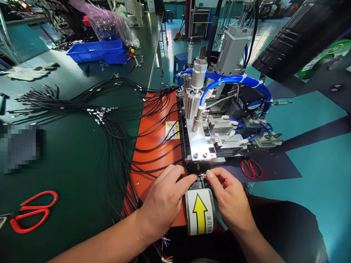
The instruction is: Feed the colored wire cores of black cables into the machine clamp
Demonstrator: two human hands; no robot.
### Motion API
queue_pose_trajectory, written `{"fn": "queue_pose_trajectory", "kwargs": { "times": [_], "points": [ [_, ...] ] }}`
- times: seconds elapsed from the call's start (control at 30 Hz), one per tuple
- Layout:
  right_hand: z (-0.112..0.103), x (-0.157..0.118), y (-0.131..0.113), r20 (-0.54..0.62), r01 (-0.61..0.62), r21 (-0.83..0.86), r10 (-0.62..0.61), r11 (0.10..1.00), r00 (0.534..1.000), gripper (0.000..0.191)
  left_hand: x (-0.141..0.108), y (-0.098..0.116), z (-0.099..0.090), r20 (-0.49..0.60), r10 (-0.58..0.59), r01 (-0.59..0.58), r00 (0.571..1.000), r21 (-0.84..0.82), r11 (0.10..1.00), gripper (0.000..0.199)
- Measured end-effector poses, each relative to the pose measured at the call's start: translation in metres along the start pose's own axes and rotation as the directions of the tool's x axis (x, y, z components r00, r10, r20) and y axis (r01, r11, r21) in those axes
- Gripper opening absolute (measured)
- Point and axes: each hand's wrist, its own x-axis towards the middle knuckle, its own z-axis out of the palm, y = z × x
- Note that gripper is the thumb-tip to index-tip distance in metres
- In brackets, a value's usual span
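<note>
My left hand (167,195) is closed in a pinch near the front end of the machine's track, above the orange plate (159,120). Its fingertips meet a cable end with thin coloured wires (203,176). From the other side my right hand (229,197) pinches those fine wires between thumb and forefinger. Just below both hands sits a cover with a yellow arrow label (201,212). Black cables (156,159) run in a row across the orange plate to the track. More cable ends with stripped coloured wires (166,243) hang below my left forearm.
Behind my hands stands the pneumatic machine (203,120) with blue hoses (238,80). Red-handled scissors (34,212) lie at the left, another red-handled pair (251,168) at the right. A cable bundle (71,104), a blue bin (97,52) and gloves (30,73) are on the table.
</note>
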Motion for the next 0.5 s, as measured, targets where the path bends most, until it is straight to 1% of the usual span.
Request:
{"fn": "queue_pose_trajectory", "kwargs": {
  "times": [0.27, 0.5],
  "points": [
    [0.0008, 0.0007, -0.0021, 0.010, -0.013, 0.004, 0.012, 1.000, 1.000, 0.041, -0.0007, -0.0001, 0.0005, 0.009, 0.000, 0.000, 1.000, 0.002, 1.000, 0.032],
    [0.0009, -0.0007, -0.0006, -0.008, -0.007, -0.006, 0.007, 1.000, 1.000, 0.041, -0.0008, 0.0007, 0.0005, 0.016, 0.002, -0.003, 1.000, 0.033, 0.999, 0.030]
  ]
}}
